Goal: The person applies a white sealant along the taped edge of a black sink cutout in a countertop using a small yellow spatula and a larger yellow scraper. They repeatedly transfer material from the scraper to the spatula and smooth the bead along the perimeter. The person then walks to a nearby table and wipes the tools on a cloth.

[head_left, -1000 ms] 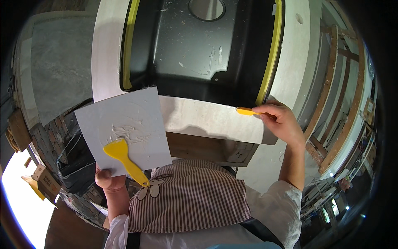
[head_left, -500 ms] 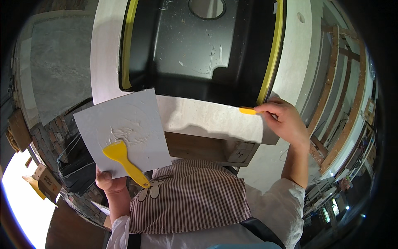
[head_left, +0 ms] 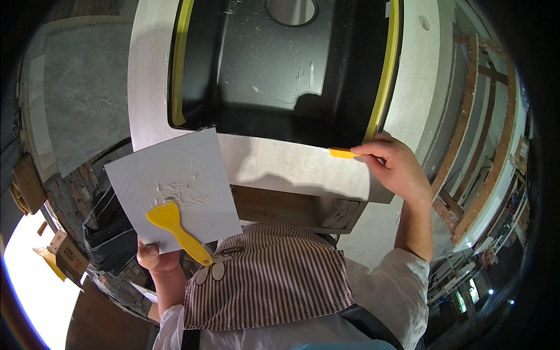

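My left hand (head_left: 156,256) grips the lower edge of a square grey board (head_left: 204,169), its thumb on top. Pale paste (head_left: 182,192) is smeared across the board's middle. A yellow putty knife (head_left: 174,224) lies on the board, its handle jutting past the lower edge. At the front right corner of the black sink (head_left: 274,64), my right hand (head_left: 396,163) pinches a small yellow-orange scraper (head_left: 341,153). The scraper touches or nearly touches the seam between the sink's front rim and the white countertop (head_left: 280,166); the fingers partly cover it.
Yellow masking tape (head_left: 382,76) runs along the sink's side edges. Under the counter's front is an open wooden compartment (head_left: 274,207). A wooden frame (head_left: 464,128) stands at the right. Left are a black bag (head_left: 111,239) and a cardboard box (head_left: 69,256).
My right hand has slid slightly left with the scraper along the sink's front edge. My left hand and the board have barely shifted.
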